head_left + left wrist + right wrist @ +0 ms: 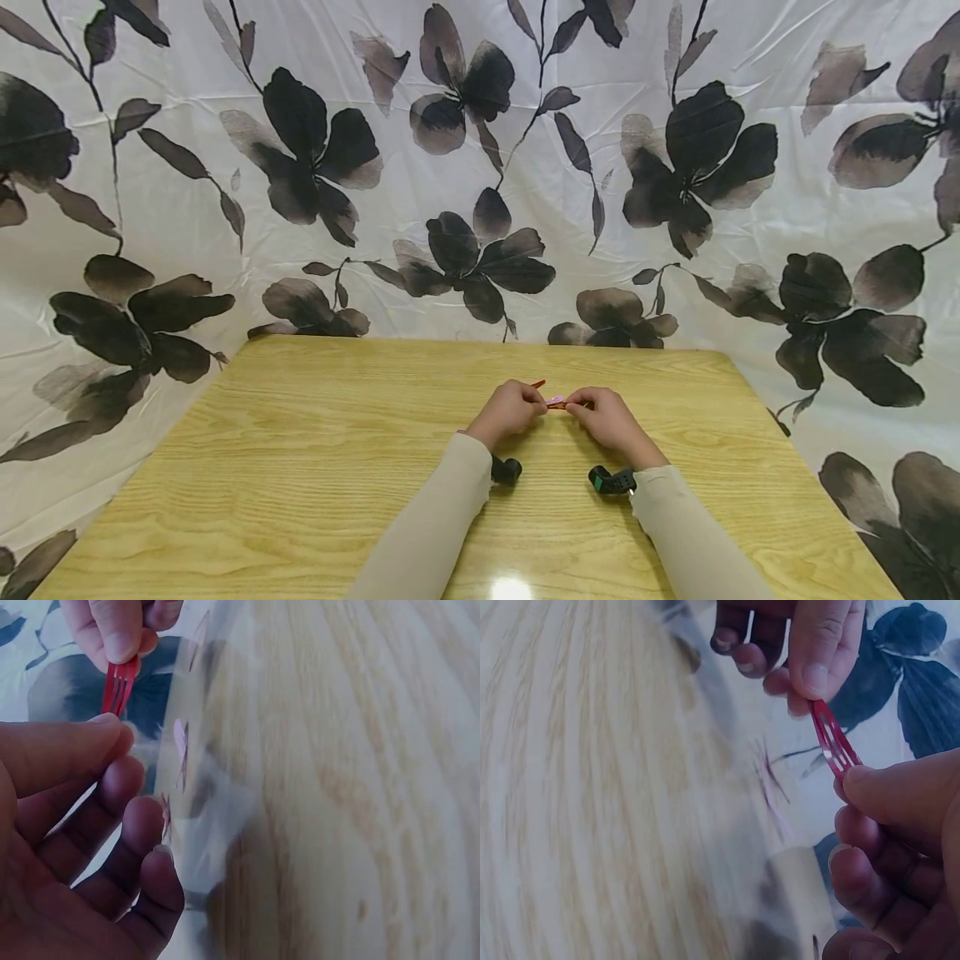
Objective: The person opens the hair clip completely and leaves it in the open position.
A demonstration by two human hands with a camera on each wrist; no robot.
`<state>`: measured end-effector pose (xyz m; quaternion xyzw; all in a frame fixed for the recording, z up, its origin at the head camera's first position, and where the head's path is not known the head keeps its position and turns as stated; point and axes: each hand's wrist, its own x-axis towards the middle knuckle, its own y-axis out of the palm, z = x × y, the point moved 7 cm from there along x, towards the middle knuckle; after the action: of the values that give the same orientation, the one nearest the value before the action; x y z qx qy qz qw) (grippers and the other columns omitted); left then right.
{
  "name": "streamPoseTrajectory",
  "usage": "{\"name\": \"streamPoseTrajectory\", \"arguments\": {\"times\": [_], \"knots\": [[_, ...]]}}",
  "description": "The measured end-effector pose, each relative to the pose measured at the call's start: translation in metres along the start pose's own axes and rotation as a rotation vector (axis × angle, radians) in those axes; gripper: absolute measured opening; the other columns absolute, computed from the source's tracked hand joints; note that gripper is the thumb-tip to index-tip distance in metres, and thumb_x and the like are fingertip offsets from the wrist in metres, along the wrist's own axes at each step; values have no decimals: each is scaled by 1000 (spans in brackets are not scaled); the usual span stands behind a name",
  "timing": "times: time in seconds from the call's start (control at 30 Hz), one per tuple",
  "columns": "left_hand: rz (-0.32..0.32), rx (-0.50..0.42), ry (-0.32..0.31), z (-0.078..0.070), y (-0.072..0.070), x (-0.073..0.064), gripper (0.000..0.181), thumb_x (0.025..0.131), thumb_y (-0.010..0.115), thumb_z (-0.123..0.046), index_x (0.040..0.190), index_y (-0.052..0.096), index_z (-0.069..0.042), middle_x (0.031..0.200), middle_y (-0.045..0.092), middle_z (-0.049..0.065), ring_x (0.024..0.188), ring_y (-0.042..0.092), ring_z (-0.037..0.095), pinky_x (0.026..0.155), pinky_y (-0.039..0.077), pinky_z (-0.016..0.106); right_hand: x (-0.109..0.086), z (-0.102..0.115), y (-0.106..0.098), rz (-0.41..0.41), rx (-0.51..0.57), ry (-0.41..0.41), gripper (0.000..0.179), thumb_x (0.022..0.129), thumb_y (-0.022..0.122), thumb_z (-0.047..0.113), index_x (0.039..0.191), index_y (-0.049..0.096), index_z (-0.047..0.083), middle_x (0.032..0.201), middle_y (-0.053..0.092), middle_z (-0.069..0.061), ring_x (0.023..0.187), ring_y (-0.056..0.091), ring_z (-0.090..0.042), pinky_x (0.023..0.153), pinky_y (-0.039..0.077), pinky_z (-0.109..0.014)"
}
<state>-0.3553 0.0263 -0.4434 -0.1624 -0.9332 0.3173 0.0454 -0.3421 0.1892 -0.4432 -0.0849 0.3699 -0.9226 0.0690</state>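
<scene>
A red snap hair clip [832, 742] is stretched between the two hands, its slotted metal frame showing in both wrist views. The left hand [513, 410] pinches one end between thumb and finger. At the other end, the thumb and finger of the right hand [606, 418] pinch it too. On the table just beyond lies a pink hair clip [181, 741], partly hidden by the hands in the head view. Another red clip [538, 384] lies behind the left hand. Nearer the left fingers in the left wrist view is a small reddish clip [166, 814], its shape unclear.
A wooden table [300, 467] spreads under the forearms. Flower-patterned white cloth [585, 192] hangs behind and at both sides. Black wrist cameras sit on the left wrist [506, 471] and right wrist [611, 481].
</scene>
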Motion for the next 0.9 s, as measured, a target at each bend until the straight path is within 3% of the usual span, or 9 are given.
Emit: {"name": "streamPoseTrajectory", "arguments": {"times": [0.2,0.43,0.9], "knots": [[22,-64,-20,2,-3,-3,15,92,66,-21,97,76,-10,90,67,0,73,55,15,68,46,29,-1,3,0,-3,13,0,13,96,62,18,99,72,11,94,68,-4,77,52,-16,69,42,-30],[18,-51,4,-1,-11,-9,14,93,65,-22,98,76,-14,101,69,1,82,54,16,72,46,30,-3,9,0,0,38,11,13,96,62,20,101,72,13,99,68,-4,82,54,-17,72,44,-31],[41,-109,10,0,-27,-23,15,94,64,-22,102,76,-16,104,67,3,82,56,18,70,46,29,-8,30,3,15,63,-17,13,95,63,23,99,72,16,98,67,-1,84,55,-17,72,44,-32]]}}
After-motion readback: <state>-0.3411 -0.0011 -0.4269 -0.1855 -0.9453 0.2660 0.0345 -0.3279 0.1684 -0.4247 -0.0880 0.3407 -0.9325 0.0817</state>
